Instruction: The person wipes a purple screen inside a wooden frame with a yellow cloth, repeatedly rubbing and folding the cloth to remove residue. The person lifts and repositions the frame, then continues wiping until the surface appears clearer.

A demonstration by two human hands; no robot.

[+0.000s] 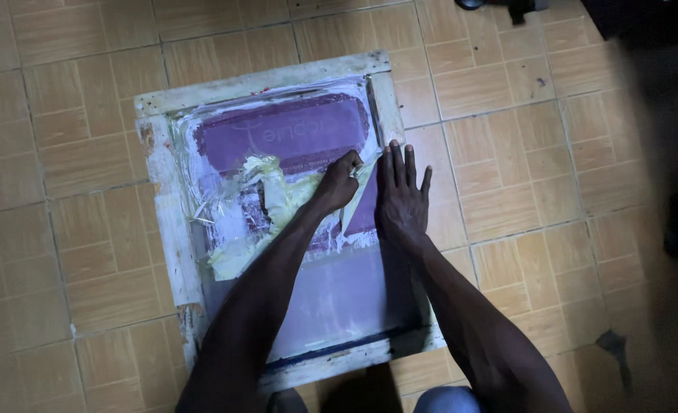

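Left hand pinched shut on thin, limp, tear-prone yellowish tape film mid-screen; right hand flat open, pinning the stiff white-painted wooden screen-printing frame on the tiled floor; grip film's loose edge.

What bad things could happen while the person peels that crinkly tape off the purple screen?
The left hand grips the crumpled tape and pulls; a hard tug might tear the thin purple mesh underneath. The tape looks wrinkled and stuck, so it could rip and leave bits behind. The right hand only presses flat on the wooden frame, so the frame may slide on the tiled floor.
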